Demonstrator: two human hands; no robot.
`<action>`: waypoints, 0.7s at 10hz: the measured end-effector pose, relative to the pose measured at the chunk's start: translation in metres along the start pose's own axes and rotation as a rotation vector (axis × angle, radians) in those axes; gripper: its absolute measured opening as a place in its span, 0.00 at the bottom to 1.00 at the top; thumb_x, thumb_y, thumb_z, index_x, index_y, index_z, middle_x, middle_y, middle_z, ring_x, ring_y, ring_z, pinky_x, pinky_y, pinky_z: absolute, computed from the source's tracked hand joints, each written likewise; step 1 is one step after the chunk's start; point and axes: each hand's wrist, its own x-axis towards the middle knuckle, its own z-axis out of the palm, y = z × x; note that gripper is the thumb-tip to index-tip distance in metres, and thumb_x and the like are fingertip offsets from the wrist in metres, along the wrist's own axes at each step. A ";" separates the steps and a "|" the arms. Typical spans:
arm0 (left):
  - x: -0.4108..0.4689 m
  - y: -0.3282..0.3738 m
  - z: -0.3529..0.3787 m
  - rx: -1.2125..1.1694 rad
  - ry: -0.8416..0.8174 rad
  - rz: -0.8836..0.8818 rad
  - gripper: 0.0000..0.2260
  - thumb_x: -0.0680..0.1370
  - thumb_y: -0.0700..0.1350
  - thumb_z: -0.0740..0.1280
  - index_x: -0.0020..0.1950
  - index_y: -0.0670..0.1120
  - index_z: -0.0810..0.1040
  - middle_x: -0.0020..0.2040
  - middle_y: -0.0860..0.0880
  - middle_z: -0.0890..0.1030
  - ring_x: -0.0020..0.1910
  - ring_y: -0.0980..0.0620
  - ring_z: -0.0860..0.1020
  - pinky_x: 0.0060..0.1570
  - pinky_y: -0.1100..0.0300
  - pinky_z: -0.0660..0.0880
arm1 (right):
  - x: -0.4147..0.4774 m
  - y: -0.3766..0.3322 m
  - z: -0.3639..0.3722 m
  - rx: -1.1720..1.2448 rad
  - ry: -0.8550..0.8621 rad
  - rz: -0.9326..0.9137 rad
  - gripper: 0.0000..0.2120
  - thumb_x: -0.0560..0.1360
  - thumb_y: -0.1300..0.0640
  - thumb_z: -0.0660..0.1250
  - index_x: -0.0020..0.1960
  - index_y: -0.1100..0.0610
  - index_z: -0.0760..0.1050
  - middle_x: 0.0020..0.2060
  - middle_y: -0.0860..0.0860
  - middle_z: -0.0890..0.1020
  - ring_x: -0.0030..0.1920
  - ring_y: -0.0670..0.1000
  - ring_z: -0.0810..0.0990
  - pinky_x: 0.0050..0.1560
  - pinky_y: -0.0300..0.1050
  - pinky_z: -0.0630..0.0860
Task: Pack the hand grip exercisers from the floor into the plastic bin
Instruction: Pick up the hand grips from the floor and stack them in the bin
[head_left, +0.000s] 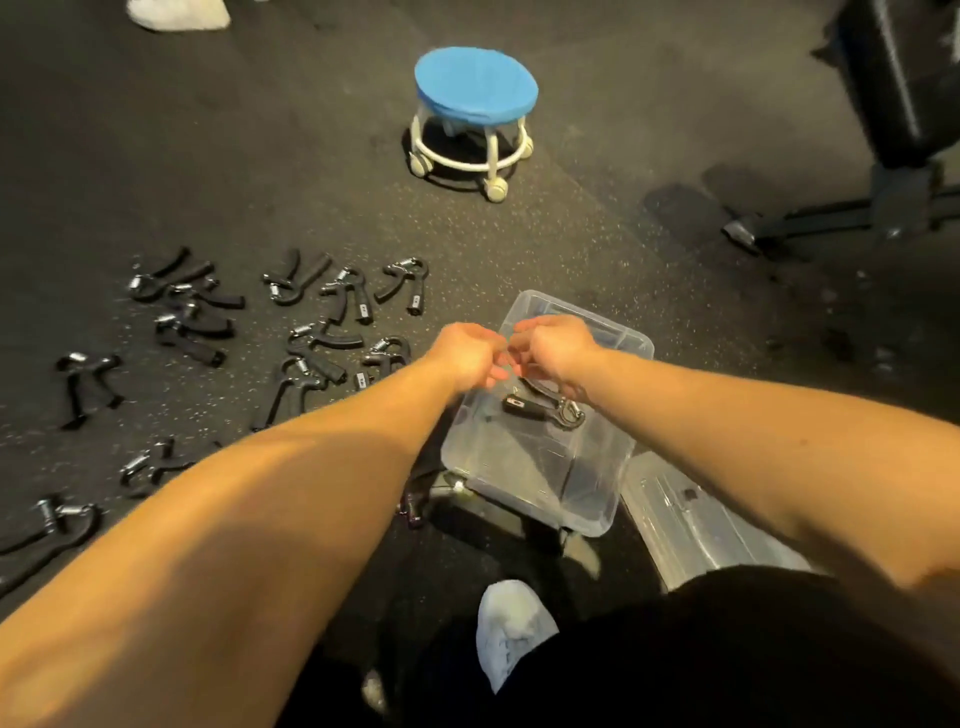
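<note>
Left hand (470, 353) and right hand (556, 349) hover curled above the plastic bin (540, 488), grasp unclear, one exerciser (545, 408) lying inside; next, probably, a reach left for the exercisers (415, 296) scattered on the floor (571, 234).

fingers of left hand (470, 358) and right hand (553, 353) motion-blurred, grasp unreadable. left forearm (260, 493) covers part of hand grip exercisers (291, 387). one exerciser (52, 525) cropped at left edge. clear lid (691, 525) partly behind knee (753, 623).
</note>
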 end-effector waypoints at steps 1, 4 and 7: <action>-0.013 -0.008 -0.039 -0.071 0.068 -0.017 0.05 0.81 0.38 0.61 0.51 0.39 0.76 0.43 0.38 0.80 0.35 0.46 0.76 0.26 0.63 0.70 | -0.023 -0.020 0.025 -0.056 -0.126 -0.006 0.08 0.71 0.72 0.66 0.42 0.61 0.80 0.32 0.57 0.78 0.36 0.55 0.77 0.45 0.50 0.79; -0.038 -0.115 -0.143 -0.073 0.209 -0.199 0.12 0.82 0.34 0.59 0.39 0.40 0.73 0.34 0.43 0.73 0.29 0.50 0.71 0.25 0.65 0.65 | -0.029 0.027 0.156 -0.262 -0.307 0.094 0.07 0.76 0.70 0.64 0.51 0.66 0.79 0.39 0.60 0.78 0.35 0.54 0.78 0.38 0.48 0.79; -0.039 -0.256 -0.172 0.199 0.299 -0.406 0.06 0.77 0.42 0.71 0.53 0.42 0.80 0.47 0.41 0.83 0.45 0.43 0.82 0.51 0.53 0.79 | -0.013 0.150 0.243 -0.587 -0.197 0.113 0.10 0.75 0.56 0.70 0.55 0.58 0.82 0.53 0.55 0.84 0.58 0.57 0.82 0.58 0.44 0.75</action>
